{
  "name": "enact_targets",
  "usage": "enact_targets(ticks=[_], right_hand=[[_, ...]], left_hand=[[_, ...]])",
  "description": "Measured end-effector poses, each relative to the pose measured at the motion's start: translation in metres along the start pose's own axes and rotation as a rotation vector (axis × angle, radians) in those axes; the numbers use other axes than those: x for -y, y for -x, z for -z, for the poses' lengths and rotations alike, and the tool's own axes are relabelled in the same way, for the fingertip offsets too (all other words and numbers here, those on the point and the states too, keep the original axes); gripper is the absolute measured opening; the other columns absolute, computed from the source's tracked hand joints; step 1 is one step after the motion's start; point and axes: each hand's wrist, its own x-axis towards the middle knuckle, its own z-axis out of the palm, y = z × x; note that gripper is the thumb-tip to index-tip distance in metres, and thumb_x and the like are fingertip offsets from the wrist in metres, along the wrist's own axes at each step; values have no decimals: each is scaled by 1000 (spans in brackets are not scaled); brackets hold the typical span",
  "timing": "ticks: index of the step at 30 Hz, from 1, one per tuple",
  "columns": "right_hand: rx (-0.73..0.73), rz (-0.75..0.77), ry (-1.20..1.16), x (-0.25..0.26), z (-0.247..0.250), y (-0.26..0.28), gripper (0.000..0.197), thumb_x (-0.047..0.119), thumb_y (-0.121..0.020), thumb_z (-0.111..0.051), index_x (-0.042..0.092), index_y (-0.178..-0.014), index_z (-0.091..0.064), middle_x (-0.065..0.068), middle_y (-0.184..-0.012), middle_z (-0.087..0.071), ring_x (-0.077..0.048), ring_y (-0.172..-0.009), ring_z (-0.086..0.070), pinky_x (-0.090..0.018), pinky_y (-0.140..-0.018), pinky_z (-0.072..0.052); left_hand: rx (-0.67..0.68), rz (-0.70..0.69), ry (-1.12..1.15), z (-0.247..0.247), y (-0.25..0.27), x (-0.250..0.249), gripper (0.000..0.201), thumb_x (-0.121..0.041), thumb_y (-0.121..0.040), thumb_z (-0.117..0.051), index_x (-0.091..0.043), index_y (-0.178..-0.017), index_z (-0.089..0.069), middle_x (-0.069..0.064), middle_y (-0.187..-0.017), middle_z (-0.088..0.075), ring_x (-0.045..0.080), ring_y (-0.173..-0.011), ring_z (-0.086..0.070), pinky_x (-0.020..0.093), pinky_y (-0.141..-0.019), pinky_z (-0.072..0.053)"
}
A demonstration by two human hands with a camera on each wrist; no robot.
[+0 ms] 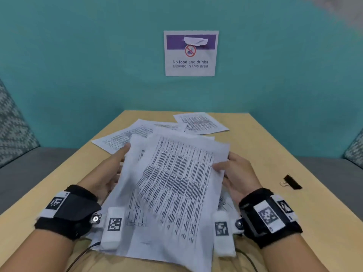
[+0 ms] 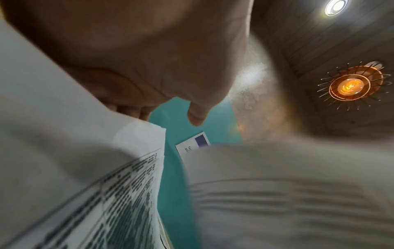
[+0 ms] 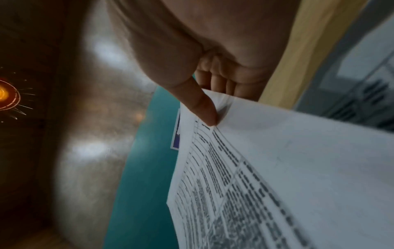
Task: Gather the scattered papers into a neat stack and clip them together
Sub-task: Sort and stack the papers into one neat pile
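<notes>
A loose sheaf of printed papers (image 1: 172,183) is lifted, tilted, above the light wooden table (image 1: 275,154), its sheets fanned and uneven. My left hand (image 1: 119,160) holds its left edge, fingers under the sheets and thumb at the upper corner. In the left wrist view the thumb (image 2: 198,116) stands slightly off the paper (image 2: 106,193). My right hand (image 1: 225,165) pinches the right edge. In the right wrist view its thumb (image 3: 204,107) presses on top of the sheet (image 3: 298,168) with the fingers curled beneath. A black binder clip (image 1: 292,182) lies on the table to the right, apart from both hands.
More printed sheets lie on the table beyond the hands: one at the far middle (image 1: 202,122), others overlapping at the left (image 1: 121,138). A teal wall with a notice (image 1: 190,54) closes the far side. Grey seating flanks the table. Cables trail from the wrist bands near the front edge.
</notes>
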Motion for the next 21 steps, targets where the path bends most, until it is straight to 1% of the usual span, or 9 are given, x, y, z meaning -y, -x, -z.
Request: enact_targets(ticks=[3,5,6,8,9,11,13,16,21], right_hand=[[56,-15,70,-5,-8,2,46,-17,-88,-43,16,-92,-75,-24,-109,-73,-39,-97,-70,-51,-88,-56],[68,-19,95,-9,-11,2,50,-18,-89,-40,19,-91,-74,-17,-103,-76,-37,-99,-71,-56,-93,-54],[59,-19,86,-10,-11,1,48,-17,-91,-41,19,-96,-72,-13,-101,-77,-36,-99,-72,-57,-93,-55],[33,-19,34,-8,-11,-1,41,-12,-92,-46,16,-113,-68,-9,-102,-78,-31,-97,-74,-50,-90,-58],[10,-13,17,-6,-10,-1,40,-7,-93,-51,16,-122,-65,-8,-107,-77,-28,-97,-73,-44,-87,-59],[-62,7,70,-2,-6,-2,39,8,-93,-61,22,-130,-62,-3,-120,-70,-20,-104,-66,-33,-82,-52],[-95,-18,140,0,0,-3,38,19,-91,-65,27,-129,-61,1,-130,-61,-17,-113,-54,-35,-90,-44],[-30,-94,175,4,2,-2,39,25,-91,-67,29,-129,-58,1,-135,-56,-20,-123,-47,-40,-97,-41],[82,-159,228,14,-2,7,45,33,-92,-67,29,-134,-52,5,-124,-57,-22,-120,-54,-37,-73,-54]], left_hand=[[103,-23,-39,-4,12,-7,68,-74,-92,-52,-13,-115,-71,12,-94,-79,28,-83,-71,38,-74,-53],[160,-66,-166,-9,17,-7,46,-53,-94,-67,-15,-120,-68,5,-96,-78,22,-84,-74,32,-69,-54],[191,-87,-225,-10,18,-7,33,-31,-94,-75,-15,-121,-65,2,-95,-80,20,-82,-76,30,-65,-56],[216,-101,-295,-9,19,-6,42,7,-88,-75,-14,-122,-63,3,-93,-83,19,-77,-80,28,-56,-60],[198,-108,-321,-8,18,-7,49,13,-86,-74,-14,-125,-63,3,-98,-82,20,-78,-80,27,-55,-60],[157,-132,-296,-5,16,-6,48,13,-88,-72,-13,-127,-63,8,-108,-80,24,-84,-80,31,-60,-63],[141,-145,-187,-4,12,-3,42,13,-93,-67,-11,-128,-65,12,-114,-80,31,-96,-79,44,-79,-65],[132,-174,-121,-6,10,0,42,12,-97,-60,-12,-132,-66,7,-123,-78,31,-115,-73,54,-107,-53],[164,-137,-96,-5,9,2,55,16,-93,-62,-15,-138,-58,8,-130,-74,33,-117,-71,56,-106,-52]])
